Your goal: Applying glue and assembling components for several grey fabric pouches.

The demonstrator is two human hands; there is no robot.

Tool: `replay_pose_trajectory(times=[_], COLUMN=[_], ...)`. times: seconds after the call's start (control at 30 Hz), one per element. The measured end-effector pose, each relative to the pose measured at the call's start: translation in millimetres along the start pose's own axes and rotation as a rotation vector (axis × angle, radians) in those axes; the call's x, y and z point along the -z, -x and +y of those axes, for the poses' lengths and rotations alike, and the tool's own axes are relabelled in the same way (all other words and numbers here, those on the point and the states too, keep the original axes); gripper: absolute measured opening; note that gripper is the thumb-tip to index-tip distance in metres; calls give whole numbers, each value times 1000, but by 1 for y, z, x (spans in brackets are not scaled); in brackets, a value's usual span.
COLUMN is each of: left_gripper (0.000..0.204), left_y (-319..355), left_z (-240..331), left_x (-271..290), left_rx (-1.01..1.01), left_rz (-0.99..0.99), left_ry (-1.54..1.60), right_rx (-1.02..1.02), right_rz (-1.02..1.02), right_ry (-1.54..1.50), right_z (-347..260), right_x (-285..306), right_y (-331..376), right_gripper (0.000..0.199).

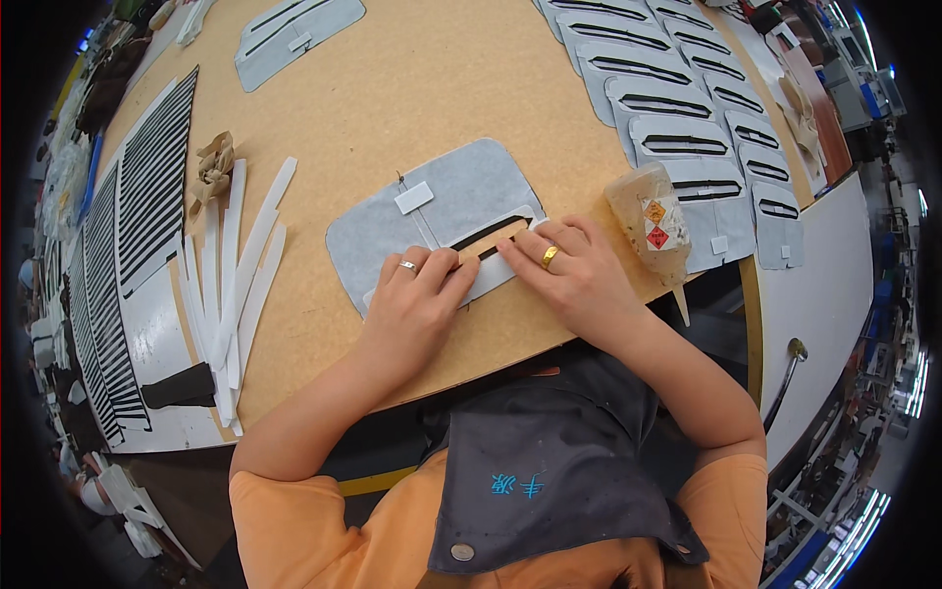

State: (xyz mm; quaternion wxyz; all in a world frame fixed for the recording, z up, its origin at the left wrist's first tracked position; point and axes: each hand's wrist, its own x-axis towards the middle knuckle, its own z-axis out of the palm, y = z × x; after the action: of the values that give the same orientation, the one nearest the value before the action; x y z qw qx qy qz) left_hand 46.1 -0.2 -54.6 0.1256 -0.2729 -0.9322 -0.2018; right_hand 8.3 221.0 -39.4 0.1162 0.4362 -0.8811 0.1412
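Note:
A grey fabric panel with rounded corners lies on the tan worktable in front of me. It has a long slot with black edging inside a pale border, and tan board shows through the slot. A small white rectangular patch sits on the panel above the slot. My left hand is closed, thumb and forefinger pinching the edging near the slot's left end. My right hand bends over the slot's right end, thumb and forefinger pressed on the same edging.
A translucent squeeze bottle with a thin nozzle lies right of my hand. Overlapping finished-looking grey panels fill the right side. White strips, crumpled brown paper and black-striped sheets lie left. Another grey panel is at the far edge.

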Motion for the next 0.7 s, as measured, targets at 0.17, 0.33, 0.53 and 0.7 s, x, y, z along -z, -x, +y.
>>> replay_pose_trajectory(times=[0.17,0.33,0.53,0.7], left_gripper=[27,21,18,19], left_y=[-2,12,17,18], left_z=[4,0,-6,-8], left_x=[1,21,21,18], left_rx=[130,286,324,303], left_rz=[75,-5,-22,-7], left_ry=[121,247,331,355], right_rx=[-142,-199,-205,-209], right_rz=[-9,-34,-166,-225], right_ry=[-41,-500,-569,-588], right_z=[-6,-21,-18,-15], right_x=[-6,-16,-13,-11], right_y=[-10,-28,-39,-42], right_gripper=[29,20,20,19])
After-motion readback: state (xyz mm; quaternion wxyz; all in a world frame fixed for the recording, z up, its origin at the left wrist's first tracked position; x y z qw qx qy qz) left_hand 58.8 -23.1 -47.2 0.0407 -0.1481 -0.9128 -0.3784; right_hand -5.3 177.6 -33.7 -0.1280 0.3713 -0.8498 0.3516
